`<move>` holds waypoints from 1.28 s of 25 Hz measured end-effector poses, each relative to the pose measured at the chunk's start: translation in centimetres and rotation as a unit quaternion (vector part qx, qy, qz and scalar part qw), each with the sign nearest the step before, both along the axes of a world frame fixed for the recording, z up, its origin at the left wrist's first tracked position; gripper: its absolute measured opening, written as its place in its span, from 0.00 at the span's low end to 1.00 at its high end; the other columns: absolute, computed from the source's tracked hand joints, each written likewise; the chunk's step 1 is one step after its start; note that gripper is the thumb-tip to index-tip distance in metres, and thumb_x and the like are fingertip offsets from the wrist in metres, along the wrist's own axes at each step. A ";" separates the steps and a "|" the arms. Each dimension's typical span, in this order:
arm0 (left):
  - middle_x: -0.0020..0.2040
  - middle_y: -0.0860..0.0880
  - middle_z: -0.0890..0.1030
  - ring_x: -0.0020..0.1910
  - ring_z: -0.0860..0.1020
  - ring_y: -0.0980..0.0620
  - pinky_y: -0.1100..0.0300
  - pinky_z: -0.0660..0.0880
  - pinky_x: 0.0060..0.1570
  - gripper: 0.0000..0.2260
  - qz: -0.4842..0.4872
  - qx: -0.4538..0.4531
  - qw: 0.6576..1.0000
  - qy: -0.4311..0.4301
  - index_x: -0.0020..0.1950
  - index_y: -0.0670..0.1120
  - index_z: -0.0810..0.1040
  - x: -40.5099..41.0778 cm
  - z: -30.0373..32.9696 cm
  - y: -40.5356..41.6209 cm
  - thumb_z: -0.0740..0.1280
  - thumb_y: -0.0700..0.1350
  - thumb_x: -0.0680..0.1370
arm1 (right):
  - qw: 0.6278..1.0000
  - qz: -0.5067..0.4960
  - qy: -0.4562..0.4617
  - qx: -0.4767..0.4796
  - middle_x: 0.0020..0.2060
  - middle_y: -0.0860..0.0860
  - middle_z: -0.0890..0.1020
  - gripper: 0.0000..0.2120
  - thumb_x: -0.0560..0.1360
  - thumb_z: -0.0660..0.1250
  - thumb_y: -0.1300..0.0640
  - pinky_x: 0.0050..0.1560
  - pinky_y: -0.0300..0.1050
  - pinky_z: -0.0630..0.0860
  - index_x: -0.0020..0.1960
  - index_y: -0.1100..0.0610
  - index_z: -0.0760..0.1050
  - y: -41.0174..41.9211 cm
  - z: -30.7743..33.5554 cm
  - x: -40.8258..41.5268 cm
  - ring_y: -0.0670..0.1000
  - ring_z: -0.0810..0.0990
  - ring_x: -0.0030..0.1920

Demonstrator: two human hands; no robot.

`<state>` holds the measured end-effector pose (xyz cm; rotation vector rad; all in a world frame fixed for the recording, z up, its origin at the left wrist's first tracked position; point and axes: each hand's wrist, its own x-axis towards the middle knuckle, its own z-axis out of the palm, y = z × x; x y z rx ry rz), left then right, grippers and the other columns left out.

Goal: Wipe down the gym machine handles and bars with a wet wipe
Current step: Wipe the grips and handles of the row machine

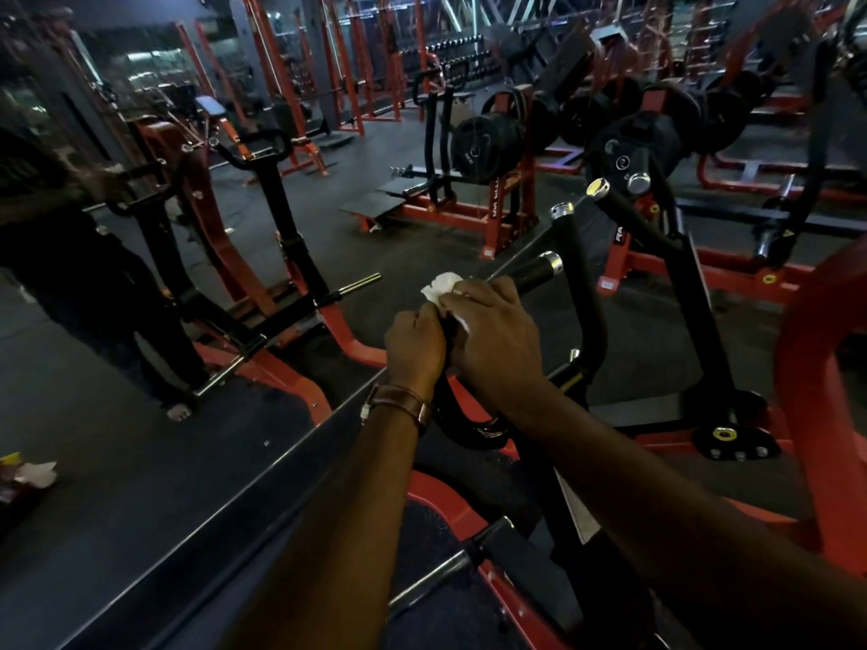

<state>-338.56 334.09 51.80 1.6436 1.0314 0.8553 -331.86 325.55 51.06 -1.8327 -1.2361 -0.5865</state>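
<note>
Together, both hands sat on the same black handle [539, 273] of the gym machine, side by side and touching. The right hand [492, 335] was curled over the bar, pressing a white wet wipe [438, 286] against it; a bunched end of the wipe stuck out past the knuckles on the far side, and a small white corner showed between the two hands. The left hand [415, 342] was closed around the bar just nearer the body, its fingers wrapped under, with a brown strap [403, 403] on the wrist behind it.

Beyond the right hand, the handle ran up and away to a chrome end cap. Farther out on that side stood two more black bars [628, 218] with silver caps, well apart from the hands, and behind them a rack of black weight plates [488, 150].

Below the forearms lay the red frame [436, 499] of the machine. To the left of the hands a mirror [140, 274] showed the machine's reflection and a person's dark clothes and bare foot.
</note>
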 end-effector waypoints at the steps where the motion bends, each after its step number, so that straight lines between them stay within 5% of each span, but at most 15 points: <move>1: 0.47 0.39 0.83 0.49 0.80 0.40 0.52 0.73 0.45 0.19 0.000 0.022 1.000 0.007 0.48 0.38 0.82 0.0 0.0 -0.3 0.58 0.50 0.80 | 1.000 -0.024 0.008 -0.012 0.56 0.49 0.81 0.12 0.74 0.69 0.59 0.45 0.49 0.78 0.57 0.57 0.81 0.0 0.1 0.5 0.54 0.75 0.55; 5: 0.39 0.41 0.82 0.46 0.80 0.37 0.52 0.72 0.41 0.20 0.004 0.076 0.996 0.036 0.38 0.40 0.80 -0.1 0.2 -0.9 0.57 0.48 0.83 | 0.994 0.042 0.100 -0.003 0.61 0.49 0.79 0.15 0.75 0.67 0.62 0.57 0.47 0.77 0.62 0.58 0.79 1.0 -1.1 -0.4 0.52 0.76 0.59; 7: 0.43 0.38 0.83 0.49 0.80 0.36 0.49 0.75 0.46 0.20 0.013 0.082 0.995 0.048 0.43 0.37 0.82 0.1 0.2 -0.7 0.57 0.48 0.83 | 0.992 0.098 0.081 -0.001 0.59 0.52 0.82 0.18 0.71 0.66 0.68 0.58 0.50 0.77 0.60 0.59 0.80 0.9 -1.1 0.6 0.54 0.79 0.57; 11: 0.46 0.36 0.83 0.48 0.80 0.38 0.48 0.75 0.50 0.24 0.021 0.090 0.994 0.052 0.43 0.35 0.80 0.2 0.1 -0.9 0.55 0.52 0.83 | 0.995 -0.003 0.098 0.016 0.57 0.53 0.82 0.21 0.69 0.65 0.70 0.58 0.49 0.77 0.59 0.59 0.81 0.2 -0.4 3.1 0.55 0.79 0.57; 14: 0.44 0.40 0.83 0.45 0.80 0.43 0.56 0.72 0.42 0.21 0.018 0.066 0.996 0.057 0.42 0.40 0.81 -0.1 0.5 -1.0 0.56 0.51 0.84 | 0.991 0.060 0.113 0.033 0.60 0.54 0.78 0.15 0.76 0.68 0.64 0.63 0.50 0.74 0.62 0.60 0.78 0.7 -1.9 -0.9 0.53 0.76 0.61; 16: 0.47 0.39 0.83 0.48 0.81 0.41 0.51 0.75 0.47 0.21 0.020 0.064 0.997 0.048 0.45 0.38 0.81 -0.1 0.5 -1.1 0.57 0.50 0.84 | 0.992 0.083 0.081 0.048 0.64 0.58 0.75 0.18 0.77 0.69 0.64 0.67 0.47 0.71 0.66 0.62 0.75 0.2 -3.3 -1.5 0.52 0.74 0.65; 18: 0.48 0.35 0.83 0.50 0.80 0.38 0.49 0.75 0.51 0.22 0.024 0.084 0.995 0.054 0.46 0.34 0.81 -0.2 0.4 -1.2 0.56 0.49 0.84 | 0.974 0.046 0.182 0.127 0.63 0.60 0.73 0.19 0.76 0.66 0.70 0.61 0.38 0.74 0.66 0.64 0.75 -0.4 -2.9 -0.8 0.44 0.75 0.58; 20: 0.45 0.34 0.82 0.48 0.80 0.36 0.48 0.74 0.47 0.23 0.021 0.093 0.994 0.049 0.43 0.34 0.80 -0.2 0.4 -1.3 0.55 0.49 0.84 | 0.906 -0.009 0.363 0.215 0.60 0.57 0.70 0.21 0.76 0.63 0.73 0.50 0.29 0.75 0.68 0.64 0.73 -0.3 -1.0 -0.4 0.41 0.76 0.52; 24: 0.45 0.35 0.83 0.48 0.80 0.37 0.49 0.74 0.48 0.23 0.020 0.099 0.994 0.051 0.44 0.35 0.81 -0.1 0.1 -1.2 0.55 0.50 0.84 | 0.709 0.002 0.619 0.337 0.52 0.56 0.80 0.15 0.79 0.62 0.68 0.40 0.35 0.80 0.62 0.57 0.76 1.4 1.0 -2.0 0.46 0.83 0.44; 26: 0.46 0.36 0.83 0.49 0.80 0.38 0.52 0.71 0.46 0.23 0.019 0.099 0.993 0.059 0.45 0.35 0.81 -0.1 -0.1 -1.0 0.55 0.50 0.84 | 0.667 0.034 0.678 0.308 0.42 0.56 0.82 0.09 0.81 0.61 0.63 0.40 0.41 0.81 0.54 0.59 0.80 0.8 1.1 -4.3 0.48 0.82 0.39; 30: 0.42 0.42 0.78 0.44 0.74 0.46 0.60 0.60 0.41 0.22 0.029 0.104 0.991 0.075 0.46 0.36 0.81 -0.2 0.2 -1.2 0.55 0.50 0.85 | 0.653 -0.003 0.731 0.200 0.33 0.54 0.73 0.10 0.80 0.58 0.68 0.37 0.36 0.74 0.54 0.71 0.78 0.8 1.7 -0.8 0.54 0.74 0.36; 32: 0.39 0.45 0.76 0.41 0.72 0.49 0.61 0.59 0.38 0.22 0.035 0.106 0.991 0.077 0.44 0.37 0.80 -0.2 0.2 -1.4 0.55 0.50 0.85 | 0.576 0.012 0.787 0.219 0.34 0.55 0.76 0.13 0.78 0.57 0.68 0.35 0.42 0.75 0.56 0.68 0.78 0.8 2.2 0.0 0.54 0.76 0.36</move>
